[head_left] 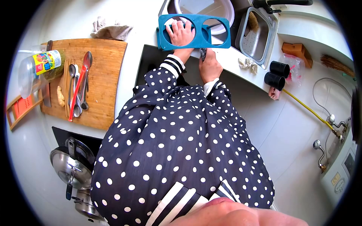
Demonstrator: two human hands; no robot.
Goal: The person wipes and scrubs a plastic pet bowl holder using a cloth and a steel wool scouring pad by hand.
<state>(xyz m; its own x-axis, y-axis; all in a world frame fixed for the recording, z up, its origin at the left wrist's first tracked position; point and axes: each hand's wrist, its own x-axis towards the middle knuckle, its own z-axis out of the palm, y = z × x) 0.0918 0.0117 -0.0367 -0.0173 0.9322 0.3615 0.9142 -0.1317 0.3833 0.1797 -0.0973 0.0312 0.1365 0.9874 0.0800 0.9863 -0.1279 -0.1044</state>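
A blue rack with two large round holes (217, 45) is held up at the counter edge, in front of the sink. My left hand (181, 35) shows through its left hole, the wrist passing behind the lower bar. Its fingers are bent against the inside of the rack and hold it. Just below the rack's lower edge, my right hand (210, 67) is closed around a dark grey, speckled scrubber-like piece (203, 54). The fingers hide much of that piece, so its kind is unclear.
Behind the rack stands a white basin (229, 15); a steel sink (260, 47) lies to its right. Two black cups (274, 81) rest on the right counter. At left, a wooden cutting board (103, 83) bears spoons and chopsticks, with pans (71, 169) below.
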